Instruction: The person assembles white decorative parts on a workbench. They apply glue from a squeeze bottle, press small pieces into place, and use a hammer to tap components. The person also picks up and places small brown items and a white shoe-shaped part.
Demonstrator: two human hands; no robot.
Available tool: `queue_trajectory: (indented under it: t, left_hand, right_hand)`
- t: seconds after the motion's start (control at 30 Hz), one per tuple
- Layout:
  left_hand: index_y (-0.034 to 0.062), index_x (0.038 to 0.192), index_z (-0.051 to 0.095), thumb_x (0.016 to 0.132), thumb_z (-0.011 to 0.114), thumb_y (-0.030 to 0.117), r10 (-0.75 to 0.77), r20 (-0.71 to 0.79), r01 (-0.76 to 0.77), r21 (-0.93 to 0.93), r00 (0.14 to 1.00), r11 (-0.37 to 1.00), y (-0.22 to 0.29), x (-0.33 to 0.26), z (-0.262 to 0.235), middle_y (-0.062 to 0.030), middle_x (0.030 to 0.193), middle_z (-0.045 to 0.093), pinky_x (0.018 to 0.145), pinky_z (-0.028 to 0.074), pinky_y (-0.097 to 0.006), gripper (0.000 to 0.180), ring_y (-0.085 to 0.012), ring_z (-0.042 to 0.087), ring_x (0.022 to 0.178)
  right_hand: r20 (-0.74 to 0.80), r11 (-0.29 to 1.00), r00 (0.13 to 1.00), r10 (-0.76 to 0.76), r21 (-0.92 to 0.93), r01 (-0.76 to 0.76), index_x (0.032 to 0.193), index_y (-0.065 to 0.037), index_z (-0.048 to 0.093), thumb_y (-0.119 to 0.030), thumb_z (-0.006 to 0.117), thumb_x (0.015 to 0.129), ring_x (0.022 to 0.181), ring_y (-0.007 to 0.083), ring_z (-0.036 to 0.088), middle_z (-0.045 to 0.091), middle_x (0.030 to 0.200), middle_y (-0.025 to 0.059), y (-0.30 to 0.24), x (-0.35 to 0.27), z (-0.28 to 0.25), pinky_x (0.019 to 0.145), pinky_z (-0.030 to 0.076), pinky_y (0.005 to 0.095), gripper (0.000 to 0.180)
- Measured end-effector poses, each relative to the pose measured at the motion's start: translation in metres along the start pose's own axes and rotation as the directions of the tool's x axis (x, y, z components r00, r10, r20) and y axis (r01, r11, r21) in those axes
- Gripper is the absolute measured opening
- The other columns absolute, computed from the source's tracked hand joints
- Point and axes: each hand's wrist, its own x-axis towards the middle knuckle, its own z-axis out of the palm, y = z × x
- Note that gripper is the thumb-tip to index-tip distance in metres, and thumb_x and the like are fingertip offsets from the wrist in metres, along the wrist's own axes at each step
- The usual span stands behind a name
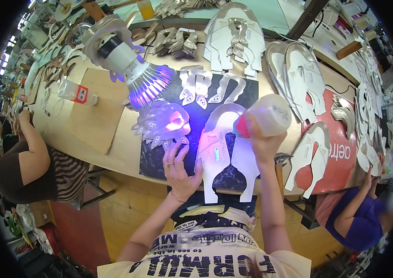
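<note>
White horseshoe-shaped piece (215,148) lies right in front of me, its silver-banded curve pointing away, its two legs running toward me and reaching the near edge of the dark slab (149,160). Over its right shoulder, my right hand (267,141) has the squeeze bottle (273,113) tipped over, fingers clamped round the red-capped end; whether the tip touches the piece I cannot tell. My left hand (180,173) is empty as far as I can see, fingers spread, thumb at the left leg's edge; pressure there can't be read. Judgement on good handling: keep the bottle's slant even and squeeze lightly, so nothing spills past the border; I'd brace the left thumb flat on the leg, since a thin sheet like this probably slides easily. Best to keep fingers off any wet strip. Just left of the piece, grey scalloped parts (161,123) sit heaped beneath the glowing violet lamp (152,85); sleeve and wrist should stay clear of both. Beyond the curve, silver cut-outs (196,85) lie flat on the slab. Farther out on the table (124,141): a stack of white pieces (215,41) at the back, another similar piece (314,153) to my right.
</note>
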Motion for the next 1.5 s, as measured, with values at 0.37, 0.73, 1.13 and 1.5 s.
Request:
queue_trajectory:
  t: [0.37, 0.73, 1.13, 1.5]
  left_hand:
    - [0.0021, 0.121, 0.057, 0.077, 0.073, 0.017, 0.012, 0.0, -0.012, -0.008, 1.0, 1.0, 0.0, 0.0, 0.0, -0.0184, 0.128, 0.055, 0.102, 0.04, -0.048, 0.05, -0.0387, 0.051, 0.12]
    - [0.0014, 0.122, 0.058, 0.077, 0.074, 0.016, -0.016, 0.006, 0.016, -0.052, 1.0, 0.999, 0.001, 0.003, -0.004, -0.0177, 0.127, 0.057, 0.105, 0.038, -0.047, 0.05, -0.0376, 0.051, 0.121]
    - [0.0022, 0.121, 0.057, 0.08, 0.073, 0.01, -0.144, -0.027, 0.141, -0.09, 0.989, 0.986, -0.008, 0.025, -0.023, -0.0194, 0.13, 0.054, 0.107, 0.035, -0.047, 0.045, -0.0374, 0.049, 0.124]
    - [0.0001, 0.12, 0.065, 0.094, 0.058, 0.005, -0.412, 0.136, 0.434, -0.302, 0.901, 0.849, -0.13, 0.121, -0.033, -0.0169, 0.105, 0.067, 0.084, 0.052, -0.034, 0.027, -0.0261, 0.066, 0.098]
  right_hand:
    - [0.092, 0.985, 0.984, -0.153, -0.066, 0.159, 0.101, 0.001, 0.069, -0.026, 0.086, 0.075, 0.081, 0.0202, 0.072, 0.074, 0.089, 0.0114, 0.0, -0.002, 0.027, 0.073, 0.056, 0.0314, 0.041]
    - [0.223, 0.914, 0.896, 0.383, -0.234, -0.332, 0.128, -0.002, 0.052, -0.039, 0.076, 0.084, 0.098, 0.0227, 0.067, 0.069, 0.109, 0.0152, 0.019, 0.045, -0.049, 0.086, 0.054, 0.0355, 0.063]
    - [0.006, 0.312, 0.979, 0.204, -0.948, -0.06, 0.148, -0.012, 0.043, -0.062, 0.072, 0.076, 0.113, 0.0398, 0.06, 0.061, 0.12, 0.0229, 0.021, 0.079, -0.072, 0.09, 0.05, 0.0469, 0.092]
    - [0.598, 0.874, 0.801, -0.019, -0.38, 0.304, 0.124, -0.008, 0.064, -0.031, 0.075, 0.084, 0.112, 0.032, 0.059, 0.064, 0.114, 0.0137, -0.02, 0.035, 0.05, 0.099, 0.045, 0.0432, 0.048]
